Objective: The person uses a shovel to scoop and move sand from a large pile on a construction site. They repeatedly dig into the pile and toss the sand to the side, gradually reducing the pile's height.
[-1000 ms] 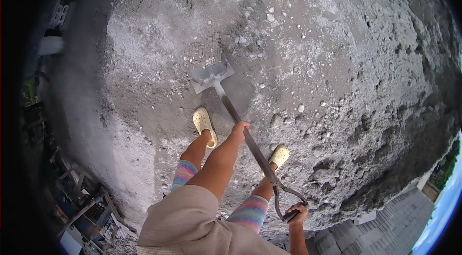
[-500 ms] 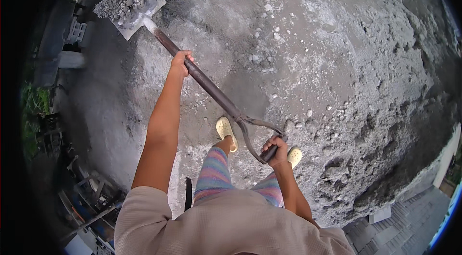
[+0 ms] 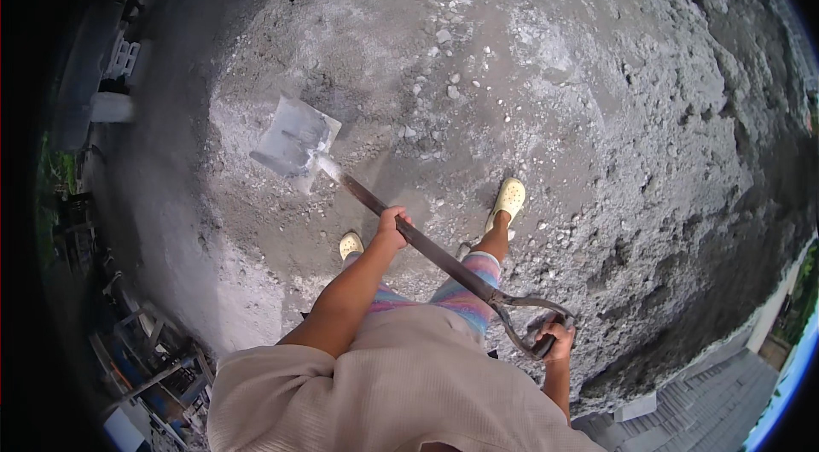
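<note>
Your left hand (image 3: 393, 227) clasps the shovel (image 3: 442, 258) mid-shaft, nearer the blade (image 3: 294, 139); your right hand (image 3: 557, 339) wraps its end grip (image 3: 543, 346). Long axis: blade forward-left, grip back-right.

Daylight fell on dusty grey, stony ground (image 3: 580, 136). Greenery (image 3: 64, 169) showed at the left edge, jumbled boards (image 3: 149, 381) lay near left, and a grey block-patterned surface (image 3: 704, 414) stretched near right beside blue sky (image 3: 781, 408).

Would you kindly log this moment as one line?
left grip: closed around shovel shaft | right grip: closed on D-handle | shovel blade: no heaped load, contact with stony ground unclear
</note>
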Available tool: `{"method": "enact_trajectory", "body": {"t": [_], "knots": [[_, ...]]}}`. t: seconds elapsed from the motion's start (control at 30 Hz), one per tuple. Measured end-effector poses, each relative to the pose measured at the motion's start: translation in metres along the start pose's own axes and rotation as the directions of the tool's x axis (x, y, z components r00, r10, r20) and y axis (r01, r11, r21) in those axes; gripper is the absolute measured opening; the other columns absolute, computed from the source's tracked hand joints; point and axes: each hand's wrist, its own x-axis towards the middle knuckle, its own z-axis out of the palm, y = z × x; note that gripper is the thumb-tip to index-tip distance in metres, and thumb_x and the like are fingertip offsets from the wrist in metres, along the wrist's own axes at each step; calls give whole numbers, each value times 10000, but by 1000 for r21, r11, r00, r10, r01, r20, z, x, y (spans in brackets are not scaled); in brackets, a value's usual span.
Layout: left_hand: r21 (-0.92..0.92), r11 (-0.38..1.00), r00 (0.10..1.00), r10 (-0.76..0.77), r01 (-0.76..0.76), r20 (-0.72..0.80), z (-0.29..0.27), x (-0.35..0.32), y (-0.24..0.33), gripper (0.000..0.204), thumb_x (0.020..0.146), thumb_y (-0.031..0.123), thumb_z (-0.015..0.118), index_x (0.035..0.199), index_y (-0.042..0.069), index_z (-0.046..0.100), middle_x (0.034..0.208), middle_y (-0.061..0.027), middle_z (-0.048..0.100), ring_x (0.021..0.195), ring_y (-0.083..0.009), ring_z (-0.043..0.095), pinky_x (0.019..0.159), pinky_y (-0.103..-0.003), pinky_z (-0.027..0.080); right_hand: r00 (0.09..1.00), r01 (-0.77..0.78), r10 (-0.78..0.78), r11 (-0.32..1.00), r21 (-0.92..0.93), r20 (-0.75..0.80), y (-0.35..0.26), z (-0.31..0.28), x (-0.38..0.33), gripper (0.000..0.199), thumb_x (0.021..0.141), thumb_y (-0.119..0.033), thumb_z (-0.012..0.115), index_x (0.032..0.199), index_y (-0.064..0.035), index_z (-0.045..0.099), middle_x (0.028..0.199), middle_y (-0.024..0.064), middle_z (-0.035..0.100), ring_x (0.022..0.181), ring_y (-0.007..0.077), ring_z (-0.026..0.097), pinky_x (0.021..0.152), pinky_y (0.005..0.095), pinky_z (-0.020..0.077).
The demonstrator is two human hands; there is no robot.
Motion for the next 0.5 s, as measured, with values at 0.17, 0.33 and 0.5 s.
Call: {"method": "enact_trajectory", "body": {"t": [0.17,0.33,0.5], "knots": [[-100,995,1000,-8,8,1,78,24,-50,144,619,97,553,580,117,416,529,-6,399,481,-155,406,499,-299,378,997,11,4,983,-185,78,-108,-16,94,62,561,-25,512,600,15,486,489,82,469,401,178,477,367,269,405],[-54,996,996,-70,73,54,138,43,-116,163,611,90,559,559,110,405,519,-20,395,467,-164,423,456,-287,380,963,-262,246,953,-154,-112,-189,-33,114,66,601,-44,541,607,-32,477,484,51,453,374,160,450,349,270,402],[-50,928,916,-355,369,186,192,49,-222,163,627,124,561,562,100,414,505,-37,430,448,-170,435,469,-292,381,910,-229,123,945,-232,-396,-235,-69,101,90,596,-103,538,642,-50,481,469,26,421,380,153,439,346,269,393]]}}
